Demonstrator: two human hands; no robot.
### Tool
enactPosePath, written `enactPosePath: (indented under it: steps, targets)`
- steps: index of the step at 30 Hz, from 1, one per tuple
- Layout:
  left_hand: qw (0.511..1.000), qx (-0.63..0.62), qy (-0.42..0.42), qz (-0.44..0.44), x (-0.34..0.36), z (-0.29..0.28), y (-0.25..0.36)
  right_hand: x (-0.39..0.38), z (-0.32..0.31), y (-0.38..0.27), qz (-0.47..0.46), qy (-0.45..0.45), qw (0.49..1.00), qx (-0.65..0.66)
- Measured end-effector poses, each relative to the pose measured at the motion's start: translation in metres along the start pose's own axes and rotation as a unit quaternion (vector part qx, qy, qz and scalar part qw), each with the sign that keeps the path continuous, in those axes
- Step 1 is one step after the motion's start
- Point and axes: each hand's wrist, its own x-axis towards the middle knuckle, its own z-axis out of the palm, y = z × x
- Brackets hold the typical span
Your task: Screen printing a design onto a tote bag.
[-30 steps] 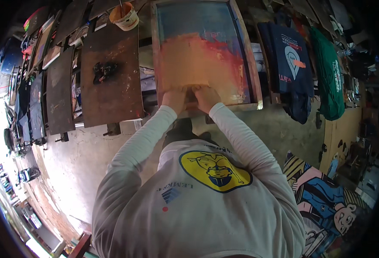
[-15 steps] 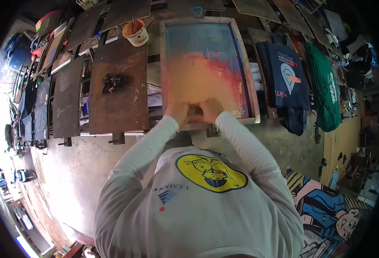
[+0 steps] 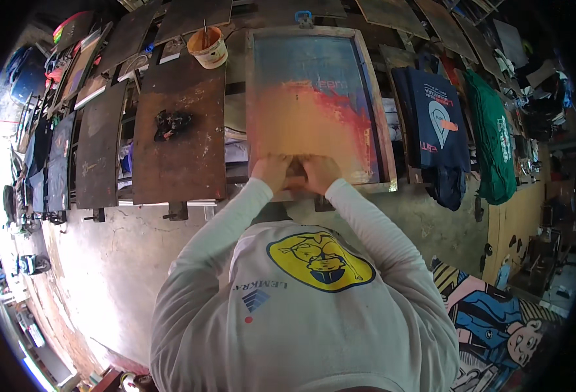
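Gripping brown squeegee [image 3: 295, 172] in left hand [image 3: 271, 171] and right hand [image 3: 321, 173], low on wooden-edged screen [image 3: 294, 59], just above centre of frame. Press evenly through both; hold hidden blade at steady angle; spread orange ink [image 3: 288, 124] straight, clear of right rail [image 3: 386, 163].

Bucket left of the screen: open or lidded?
Open: the bucket has no lid on, its orange-stained inside shows, and a stick pokes out.

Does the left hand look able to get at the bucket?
Probably, with a stretch: the left hand is busy at the near end of the screen, but nothing tall seems to stand between it and the bucket.
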Motion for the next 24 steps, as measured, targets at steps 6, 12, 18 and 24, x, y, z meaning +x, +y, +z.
enactPosePath:
  steps: [6,12,18,24]
  targets:
    - [0.996,0.014,-0.058,-0.059,-0.022,-0.055,0.063,-0.029,-0.007,0.000,-0.069,0.046,0.996,0.045]
    - [0.987,-0.025,-0.150,-0.051,0.003,-0.085,0.046,0.007,-0.045,0.011,-0.075,-0.147,0.984,0.072]
    - [0.984,-0.157,-0.077,0.034,0.081,-0.071,-0.012,0.090,-0.052,0.060,-0.085,-0.122,0.986,0.069]
    - [0.985,-0.079,-0.155,0.016,0.097,-0.004,-0.105,0.139,-0.066,0.053,-0.064,-0.241,0.965,0.082]
